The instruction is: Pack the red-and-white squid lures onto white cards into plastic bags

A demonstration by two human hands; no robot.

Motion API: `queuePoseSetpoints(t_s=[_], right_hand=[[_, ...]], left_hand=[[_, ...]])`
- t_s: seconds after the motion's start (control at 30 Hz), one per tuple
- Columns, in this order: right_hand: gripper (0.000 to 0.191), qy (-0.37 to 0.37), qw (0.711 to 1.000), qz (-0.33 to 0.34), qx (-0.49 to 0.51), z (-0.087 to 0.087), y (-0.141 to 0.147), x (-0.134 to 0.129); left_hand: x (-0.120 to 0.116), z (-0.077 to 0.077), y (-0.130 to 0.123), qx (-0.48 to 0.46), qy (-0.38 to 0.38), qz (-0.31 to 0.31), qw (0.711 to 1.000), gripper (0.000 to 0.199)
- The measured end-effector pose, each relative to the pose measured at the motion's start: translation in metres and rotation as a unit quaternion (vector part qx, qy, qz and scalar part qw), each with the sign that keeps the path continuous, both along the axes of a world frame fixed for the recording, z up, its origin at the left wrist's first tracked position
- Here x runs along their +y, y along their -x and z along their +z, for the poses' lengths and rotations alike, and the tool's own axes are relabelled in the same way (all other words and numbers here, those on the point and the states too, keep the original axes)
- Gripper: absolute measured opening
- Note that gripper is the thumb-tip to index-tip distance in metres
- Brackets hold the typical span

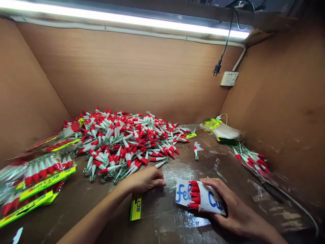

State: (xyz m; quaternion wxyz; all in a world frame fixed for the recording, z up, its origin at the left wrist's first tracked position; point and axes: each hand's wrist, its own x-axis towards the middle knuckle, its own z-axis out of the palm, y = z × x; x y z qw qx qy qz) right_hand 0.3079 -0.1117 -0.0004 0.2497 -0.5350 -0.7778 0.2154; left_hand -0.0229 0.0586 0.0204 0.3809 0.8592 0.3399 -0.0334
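Note:
My right hand (232,203) grips a white holder (205,196) with blue handwritten letters, at the lower right. Several squid lures (195,197) lie side by side in it, their red ends showing across its middle. My left hand (149,181) is over the table at the front edge of the lure pile (122,139), fingers curled in and thumb against them. Whether anything is between those fingers is hidden. Just below the left wrist lies a yellow header card (136,208), partly covered by the arm. The piled lures are red and white with green hooks.
Packed lure bags (45,173) with yellow-green headers stack at the left. One loose lure (196,150) lies right of the pile. Clear empty bags (223,129) and a bundle of lures (251,159) sit by the right wall. A black plug (217,68) dangles near a wall socket (229,78).

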Motion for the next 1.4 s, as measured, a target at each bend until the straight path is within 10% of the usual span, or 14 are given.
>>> queuePoseSetpoints(t_s=[0.43, 0.67, 0.9, 1.4], right_hand=[[0.081, 0.027, 0.998, 0.051, -0.004, -0.003, 0.029, 0.042], [0.083, 0.036, 0.999, 0.018, 0.026, -0.020, 0.031, 0.055], [0.088, 0.031, 0.999, 0.026, 0.033, -0.023, 0.028, 0.054], [0.094, 0.007, 0.992, 0.120, 0.038, -0.005, 0.040, 0.100]], left_hand=[[-0.023, 0.004, -0.007, 0.002, -0.354, 0.002, 0.935, 0.014], [-0.072, -0.002, -0.030, 0.002, -0.314, 0.013, 0.949, 0.066], [-0.075, -0.011, -0.042, 0.058, -0.373, -0.007, 0.926, 0.008], [-0.065, -0.029, -0.044, -0.042, -0.437, 0.084, 0.895, 0.017]])
